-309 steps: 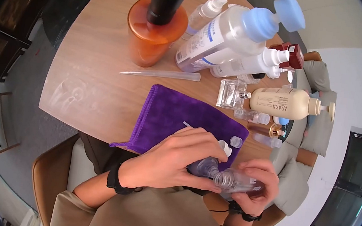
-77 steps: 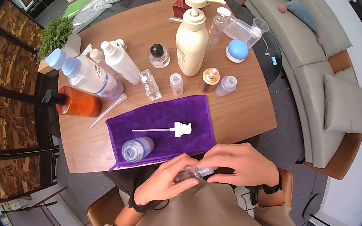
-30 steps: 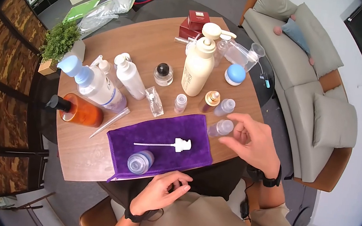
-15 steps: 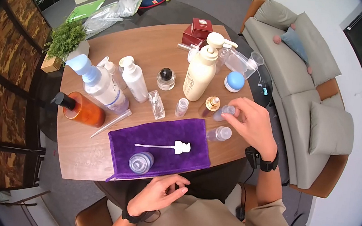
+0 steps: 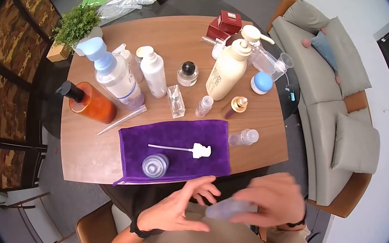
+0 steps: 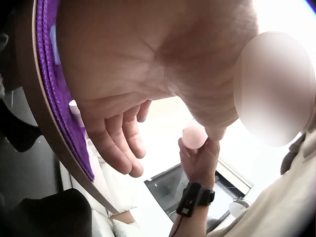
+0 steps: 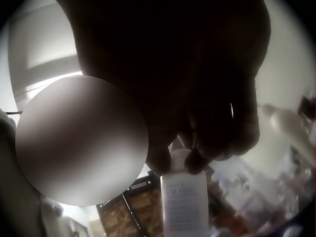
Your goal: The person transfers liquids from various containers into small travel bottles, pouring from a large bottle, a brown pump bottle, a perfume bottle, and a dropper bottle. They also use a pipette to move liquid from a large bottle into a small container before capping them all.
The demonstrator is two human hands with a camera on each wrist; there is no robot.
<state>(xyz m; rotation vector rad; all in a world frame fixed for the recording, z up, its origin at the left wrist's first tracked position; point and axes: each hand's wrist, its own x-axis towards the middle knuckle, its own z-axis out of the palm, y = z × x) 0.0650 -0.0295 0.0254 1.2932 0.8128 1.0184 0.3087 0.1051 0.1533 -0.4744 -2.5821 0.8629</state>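
Observation:
My right hand (image 5: 274, 198) pinches a small translucent bottle (image 5: 224, 208) by its neck end, in front of my torso. In the right wrist view thumb and fingers close on the top of this bottle (image 7: 184, 205), which has faint print on its side. My left hand (image 5: 172, 210) holds nothing, its fingers spread, just left of the bottle's base. On the purple cloth (image 5: 174, 133) lie a white pump head (image 5: 200, 151) with a long tube and, standing, a clear bottle without a top (image 5: 155, 166). Another small clear bottle (image 5: 243, 137) stands right of the cloth.
Behind the cloth stand a gold-capped bottle (image 5: 234, 107), a small vial (image 5: 204, 106), a glass perfume bottle (image 5: 176, 102) and a cream pump bottle (image 5: 226, 72). At left are an amber pump bottle (image 5: 93, 103), a blue-capped pump bottle (image 5: 120, 82) and a clear tapered stick (image 5: 122, 120).
My right hand has lifted the small bottle from beside the gold-capped one and brought it toward my lap. The left hand's fingers have spread. Earlier, both hands held another small bottle.

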